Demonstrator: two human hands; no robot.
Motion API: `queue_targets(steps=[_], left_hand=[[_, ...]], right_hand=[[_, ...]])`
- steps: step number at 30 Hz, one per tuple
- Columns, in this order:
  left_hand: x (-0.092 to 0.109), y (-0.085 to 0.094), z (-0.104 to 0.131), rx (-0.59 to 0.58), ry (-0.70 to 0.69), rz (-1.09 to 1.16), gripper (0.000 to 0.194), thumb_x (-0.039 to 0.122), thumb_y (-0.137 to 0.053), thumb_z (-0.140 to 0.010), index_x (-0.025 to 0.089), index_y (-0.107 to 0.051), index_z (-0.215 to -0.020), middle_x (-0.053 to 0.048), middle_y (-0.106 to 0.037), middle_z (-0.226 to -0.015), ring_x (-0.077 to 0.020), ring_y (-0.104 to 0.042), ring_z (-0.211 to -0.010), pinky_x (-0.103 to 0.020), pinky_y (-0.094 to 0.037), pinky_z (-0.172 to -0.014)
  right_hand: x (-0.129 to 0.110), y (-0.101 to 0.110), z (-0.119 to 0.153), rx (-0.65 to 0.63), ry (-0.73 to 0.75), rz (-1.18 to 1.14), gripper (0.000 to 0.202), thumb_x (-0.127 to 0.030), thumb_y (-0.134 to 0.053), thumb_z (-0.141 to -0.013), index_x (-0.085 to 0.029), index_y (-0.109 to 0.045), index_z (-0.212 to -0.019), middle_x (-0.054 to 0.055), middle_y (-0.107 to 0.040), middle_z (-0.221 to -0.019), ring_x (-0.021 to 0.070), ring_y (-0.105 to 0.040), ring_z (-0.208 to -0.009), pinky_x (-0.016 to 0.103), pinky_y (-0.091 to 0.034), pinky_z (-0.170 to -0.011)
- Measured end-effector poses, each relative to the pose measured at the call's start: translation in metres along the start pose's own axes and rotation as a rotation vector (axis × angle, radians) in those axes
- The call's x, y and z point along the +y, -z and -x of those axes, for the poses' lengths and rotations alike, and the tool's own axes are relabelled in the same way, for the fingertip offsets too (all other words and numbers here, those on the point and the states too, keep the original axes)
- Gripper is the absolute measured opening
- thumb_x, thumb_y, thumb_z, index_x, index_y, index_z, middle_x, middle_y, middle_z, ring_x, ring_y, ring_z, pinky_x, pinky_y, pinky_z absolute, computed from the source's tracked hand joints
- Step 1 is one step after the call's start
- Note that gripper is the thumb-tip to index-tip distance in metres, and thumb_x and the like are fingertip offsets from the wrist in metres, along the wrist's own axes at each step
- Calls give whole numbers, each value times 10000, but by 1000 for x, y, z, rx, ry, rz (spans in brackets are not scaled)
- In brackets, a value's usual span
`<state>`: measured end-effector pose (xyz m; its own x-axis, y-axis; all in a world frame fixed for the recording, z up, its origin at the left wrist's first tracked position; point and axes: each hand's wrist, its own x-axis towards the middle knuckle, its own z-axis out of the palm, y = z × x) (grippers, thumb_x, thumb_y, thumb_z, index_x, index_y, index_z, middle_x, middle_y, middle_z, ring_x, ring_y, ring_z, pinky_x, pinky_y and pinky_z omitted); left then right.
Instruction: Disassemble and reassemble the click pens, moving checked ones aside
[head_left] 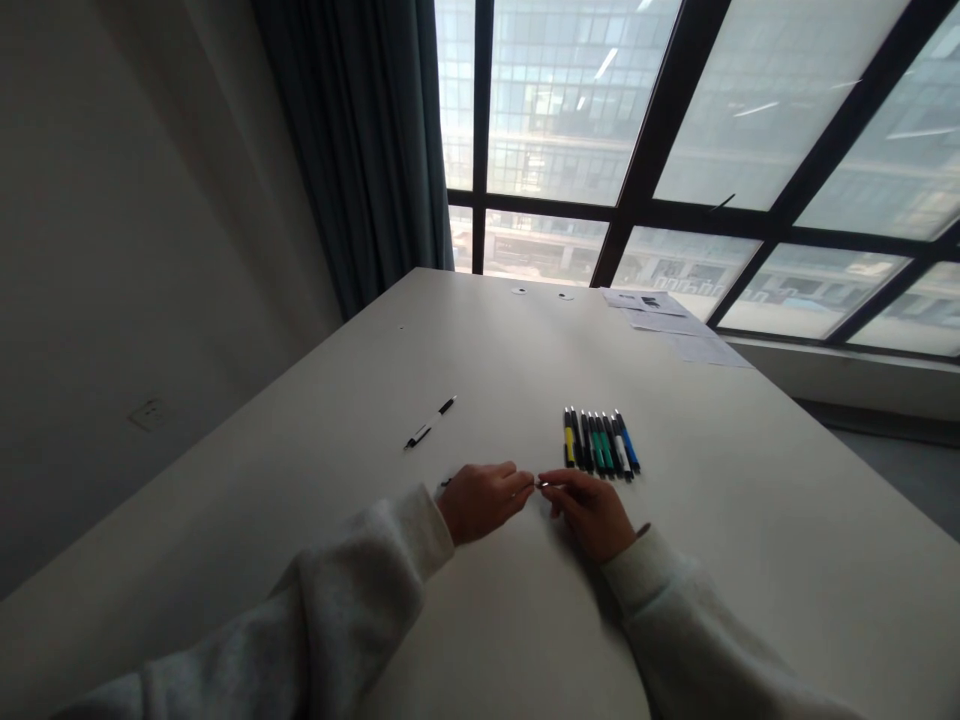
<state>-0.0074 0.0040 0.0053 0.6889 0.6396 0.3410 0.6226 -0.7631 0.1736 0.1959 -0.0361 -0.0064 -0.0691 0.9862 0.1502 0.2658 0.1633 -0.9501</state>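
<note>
My left hand [486, 500] is closed around a slim pen, mostly hidden by the fingers; a dark end [445, 483], seemingly the pen's, shows behind the wrist. Fingertips of my right hand [591, 512] pinch a small dark and silvery tip [541, 485] right at the left fingertips. Whether that tip is joined to the pen I cannot tell. Just beyond my right hand lies a row of several click pens [600, 442], side by side, with yellow, black, green, white and blue barrels. A single white and black pen [430, 423] lies slanted beyond my left hand.
The white table [495, 370] stretches away toward a large window [555, 110]. Paper sheets [667, 320] lie at its far right edge, and two small round fittings [519, 291] sit at the far end. A dark curtain [375, 140] and a wall stand at left.
</note>
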Motion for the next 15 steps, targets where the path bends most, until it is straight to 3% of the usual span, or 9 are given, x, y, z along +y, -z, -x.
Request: queue_targets(steps=[3,7,11,15], left_hand=[[-1,0,-1,-15,20,-10,201,302,-457,-981,237,-647,-969,-2,-656,-801,-118,-604,-641,-233,-384,-527],[-2,1,-2,-35,32,-15,233,312,-438,-987,221,-640,-918,-9,-652,-797,-120,-603,-648,-229,-395,-532],[-3,0,-2,-61,21,-16,237,333,-442,-986,226,-645,-924,-8,-667,-817,-121,-618,-671,-227,-394,-538],[-3,-2,-1,-78,13,-28,253,349,-438,-989,230,-657,-945,-9,-680,-826,-131,-627,-670,-231,-372,-525]], right_hand=[[-1,9,1,35,121,197,205,-332,-615,-873,-181,-718,-964,35,-660,-694,152,-585,-559,273,-462,-545],[1,22,1,-27,295,520,142,-218,-583,-846,-187,-713,-895,48,-630,-761,152,-558,-603,281,-458,-596],[7,24,-2,-72,299,676,171,-152,-567,-809,-177,-730,-856,54,-617,-747,160,-557,-616,290,-461,-623],[9,23,-3,-91,299,682,215,-162,-552,-838,-177,-755,-909,71,-636,-774,181,-592,-659,301,-478,-651]])
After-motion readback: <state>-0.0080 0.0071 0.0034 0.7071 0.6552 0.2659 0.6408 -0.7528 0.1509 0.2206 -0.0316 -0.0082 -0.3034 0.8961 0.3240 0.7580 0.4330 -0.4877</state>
